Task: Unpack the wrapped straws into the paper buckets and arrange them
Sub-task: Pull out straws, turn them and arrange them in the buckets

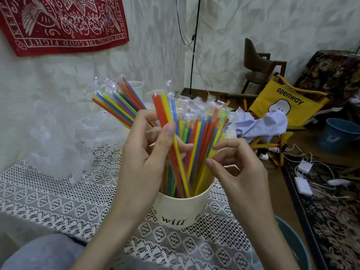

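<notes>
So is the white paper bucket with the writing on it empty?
No, the white paper bucket is packed with colourful wrapped plastic straws standing upright in it, and both hands are among them.
</notes>
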